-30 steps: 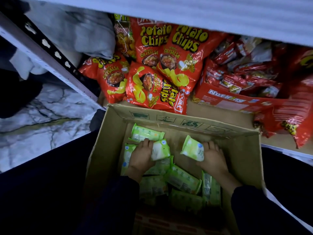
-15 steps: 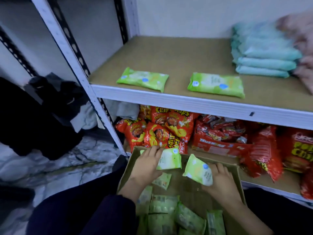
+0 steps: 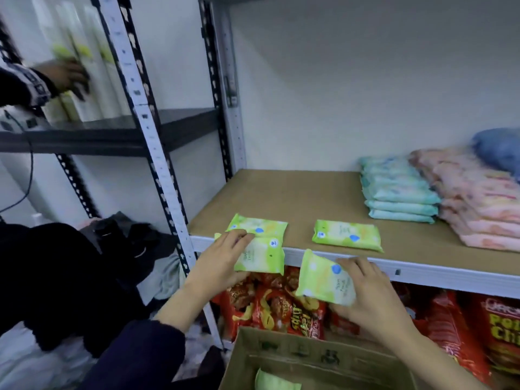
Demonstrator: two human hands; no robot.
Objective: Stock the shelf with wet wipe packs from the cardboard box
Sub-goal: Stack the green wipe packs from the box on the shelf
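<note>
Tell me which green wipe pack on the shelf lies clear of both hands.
The right one, lying alone on the board. The left one is partly covered by the pack that the left hand holds.

Cardboard box (image 3: 309, 358): cut by the bottom edge; only the far wall and a strip of the inside show. Loose pack (image 3: 277, 381) in it is mostly out of frame.
Left hand (image 3: 222, 260) covers the near end of left pack (image 3: 261, 256); that pack hides the front edge of shelf pack (image 3: 257, 225).
Right hand (image 3: 371, 299) covers the right end of right pack (image 3: 323, 280).
Print on all packs too soft to read.
Pink stack (image 3: 484, 209) and blue bundle (image 3: 501, 147) run off the right edge.
Second person's hand (image 3: 64, 74) and pale bottles (image 3: 92, 66), upper left: motion-smeared.
Chip bags (image 3: 281, 308) partly behind hands, packs and box.
</note>
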